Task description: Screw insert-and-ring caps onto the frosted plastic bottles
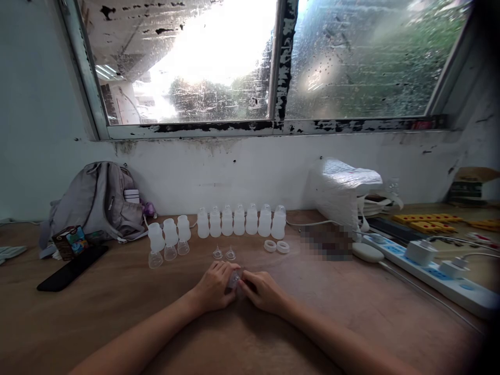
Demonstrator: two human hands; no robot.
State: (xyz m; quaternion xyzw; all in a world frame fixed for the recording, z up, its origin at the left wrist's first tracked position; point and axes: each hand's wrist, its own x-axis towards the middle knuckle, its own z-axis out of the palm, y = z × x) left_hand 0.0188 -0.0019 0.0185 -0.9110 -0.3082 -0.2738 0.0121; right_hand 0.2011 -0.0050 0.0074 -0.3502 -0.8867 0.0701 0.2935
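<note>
My left hand (214,286) and my right hand (264,290) meet at the middle of the wooden table (117,312), fingers curled around a small translucent bottle (235,280) held between them. Just beyond lie two clear teats (224,253) and two white rings (276,246). Behind those stands a row of several assembled translucent bottles (240,220). Three uncapped bottles (170,231) stand left of the row, each with a clear cap (170,253) in front of it.
A grey backpack (97,200) leans on the wall at the left, with a small carton (70,242) and a black phone (72,267) nearby. A white bag (339,190), a white power strip (429,268) with plugged chargers, and yellow pieces (425,222) sit at the right.
</note>
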